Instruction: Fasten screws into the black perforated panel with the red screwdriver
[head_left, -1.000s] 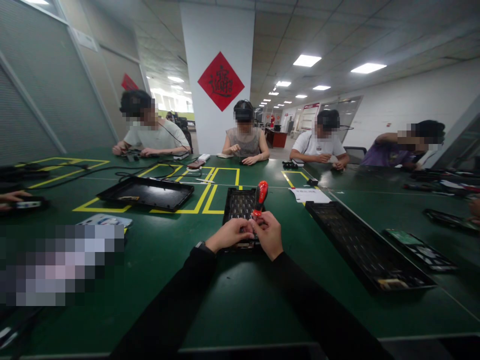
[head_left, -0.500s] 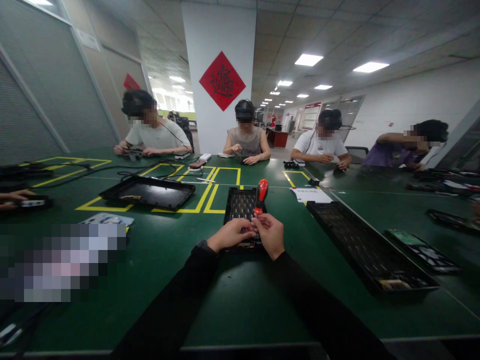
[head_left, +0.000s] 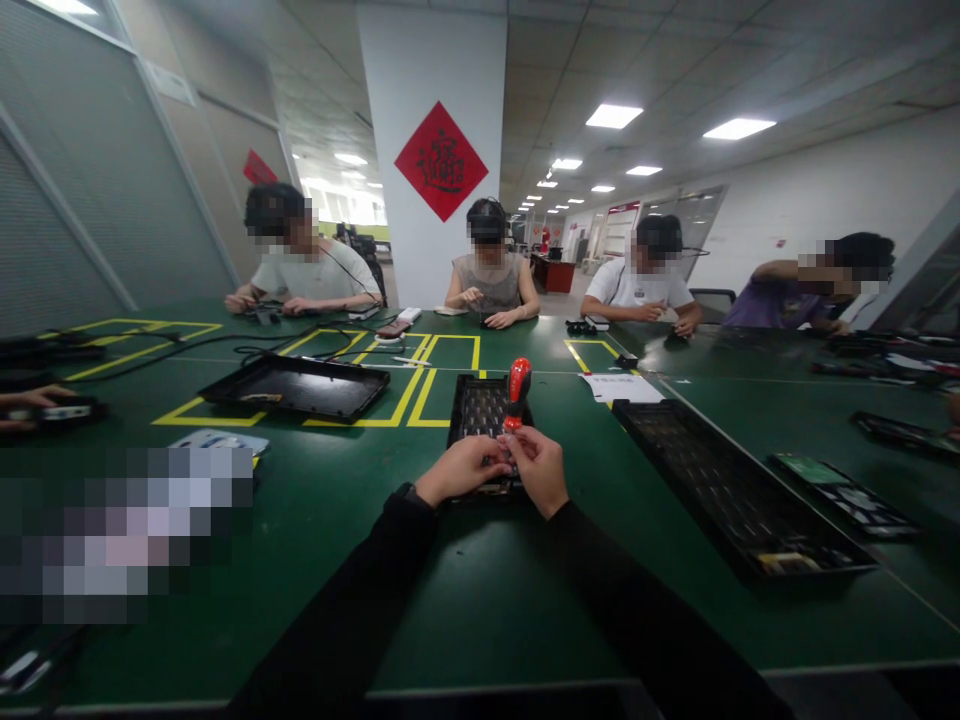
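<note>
A red and black screwdriver (head_left: 518,392) stands nearly upright over a small black tray-like case (head_left: 480,405) in front of me. My right hand (head_left: 541,468) is closed around the lower part of the screwdriver, below its handle. Beside it, my left hand (head_left: 463,468) rests over the near part of the case, thumb and fingers pinched together near the screwdriver's shaft. What the left fingertips hold is too small to make out. The screwdriver's tip is hidden by the hands.
On the green table (head_left: 480,620) lie a black tray (head_left: 300,385) at the left, a long black case (head_left: 735,490), a circuit board part (head_left: 844,495) and white paper (head_left: 622,388) at the right. Several people sit around; a person's hand (head_left: 37,398) is at far left.
The screwdriver handle has tilted slightly left, and its black side has turned into view. My hands remain in nearly the same place.
</note>
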